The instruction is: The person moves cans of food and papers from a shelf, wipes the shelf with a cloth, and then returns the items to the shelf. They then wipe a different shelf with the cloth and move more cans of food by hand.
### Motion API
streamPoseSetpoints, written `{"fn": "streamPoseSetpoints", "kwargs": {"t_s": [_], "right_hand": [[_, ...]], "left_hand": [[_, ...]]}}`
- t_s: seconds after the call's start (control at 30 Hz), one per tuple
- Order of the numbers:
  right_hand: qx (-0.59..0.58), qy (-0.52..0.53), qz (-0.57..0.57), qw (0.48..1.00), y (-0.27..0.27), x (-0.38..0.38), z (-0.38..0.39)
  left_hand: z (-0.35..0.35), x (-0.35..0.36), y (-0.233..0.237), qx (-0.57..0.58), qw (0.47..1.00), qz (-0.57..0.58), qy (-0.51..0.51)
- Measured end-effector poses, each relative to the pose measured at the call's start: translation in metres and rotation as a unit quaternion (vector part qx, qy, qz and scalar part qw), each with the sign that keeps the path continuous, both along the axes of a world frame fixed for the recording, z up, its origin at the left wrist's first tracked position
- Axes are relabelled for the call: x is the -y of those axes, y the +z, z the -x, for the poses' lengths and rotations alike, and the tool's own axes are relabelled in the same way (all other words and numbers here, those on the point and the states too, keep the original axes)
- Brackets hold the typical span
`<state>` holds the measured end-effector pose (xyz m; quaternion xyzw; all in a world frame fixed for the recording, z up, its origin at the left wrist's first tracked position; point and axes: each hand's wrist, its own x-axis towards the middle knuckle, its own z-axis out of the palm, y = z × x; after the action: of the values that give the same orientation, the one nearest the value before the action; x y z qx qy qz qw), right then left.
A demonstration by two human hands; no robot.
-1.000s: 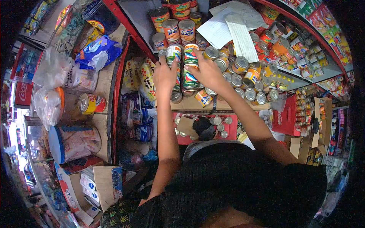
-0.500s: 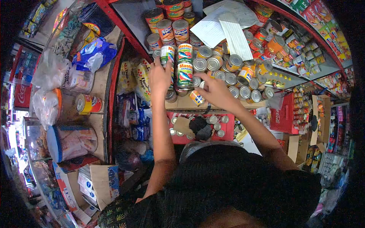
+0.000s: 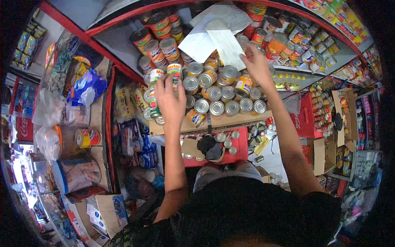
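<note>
Two stacks of Master cans (image 3: 174,70) stood at the left end of the cardboard tray (image 3: 230,120) — green-and-red labels, silver lids, piled one on another and slightly tilted. My left hand (image 3: 169,101) lay against them, grip wide, fingers spread flat up the labels rather than closed round any one can. My right hand (image 3: 256,62) reached further back and to the right, above the silver-topped cans (image 3: 217,108) and just beside the paper sheets (image 3: 214,39); I could not tell whether its grip held anything. Cans crowded the tray to its front edge, touching one another, with little bare room between. Below the tray's lip sat a red crate (image 3: 243,144) — the open room lay there, between my arms.
</note>
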<state>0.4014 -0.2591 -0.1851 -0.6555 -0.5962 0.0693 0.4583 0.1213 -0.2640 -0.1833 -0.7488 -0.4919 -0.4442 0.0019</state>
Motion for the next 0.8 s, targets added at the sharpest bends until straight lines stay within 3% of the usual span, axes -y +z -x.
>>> {"fn": "streamPoseSetpoints", "kwargs": {"t_s": [0.07, 0.1, 0.17, 0.2, 0.27, 0.33, 0.4, 0.43, 0.47, 0.5, 0.53, 0.57, 0.6, 0.67, 0.8], "right_hand": [[0.109, -0.059, -0.088, 0.988, -0.020, -0.033, -0.012], [0.109, -0.059, -0.093, 0.988, -0.029, -0.047, -0.017], [0.067, -0.073, 0.011, 0.995, -0.044, -0.063, -0.021], [0.065, -0.068, 0.012, 0.995, -0.042, -0.062, -0.021], [-0.024, -0.032, 0.014, 0.999, -0.024, -0.053, -0.020], [-0.029, -0.030, 0.009, 0.999, 0.002, -0.029, -0.013], [-0.236, 0.094, -0.095, 0.963, 0.017, 0.003, -0.006], [-0.237, 0.100, -0.099, 0.961, 0.022, 0.021, 0.000], [-0.309, 0.139, -0.091, 0.936, 0.025, 0.043, 0.008], [-0.376, 0.180, -0.085, 0.905, 0.029, 0.063, 0.014], [-0.378, 0.187, -0.046, 0.905, 0.023, 0.079, 0.016], [-0.386, 0.200, 0.018, 0.901, 0.025, 0.098, 0.018], [-0.407, 0.203, -0.005, 0.891, 0.006, 0.103, 0.020], [-0.398, 0.231, -0.019, 0.888, 0.003, 0.123, 0.023], [-0.402, 0.224, 0.051, 0.886, -0.011, 0.132, 0.018]], "left_hand": [[-0.016, 0.007, -0.005, 0.030, 0.999, 0.005, -0.014], [-0.022, 0.012, -0.006, 0.032, 0.999, 0.011, -0.030], [-0.032, 0.020, -0.009, 0.045, 0.997, 0.023, -0.050], [-0.036, 0.024, -0.011, 0.043, 0.998, 0.023, -0.045], [-0.042, 0.033, -0.015, 0.082, 0.995, 0.026, -0.054], [-0.049, 0.045, -0.013, 0.098, 0.993, 0.028, -0.053], [-0.056, 0.057, -0.010, 0.156, 0.983, 0.044, -0.082], [-0.058, 0.066, -0.006, 0.154, 0.980, 0.092, -0.089], [-0.062, 0.074, -0.008, 0.154, 0.981, 0.084, -0.084], [-0.069, 0.080, -0.011, 0.254, 0.945, 0.168, -0.120], [-0.077, 0.086, -0.010, 0.351, 0.890, 0.245, -0.158], [-0.083, 0.094, -0.003, 0.405, 0.845, 0.277, -0.211], [-0.089, 0.097, -0.004, 0.438, 0.825, 0.294, -0.203], [-0.094, 0.104, -0.001, 0.432, 0.806, 0.348, -0.206], [-0.106, 0.109, 0.000, 0.483, 0.792, 0.293, -0.232]]}}
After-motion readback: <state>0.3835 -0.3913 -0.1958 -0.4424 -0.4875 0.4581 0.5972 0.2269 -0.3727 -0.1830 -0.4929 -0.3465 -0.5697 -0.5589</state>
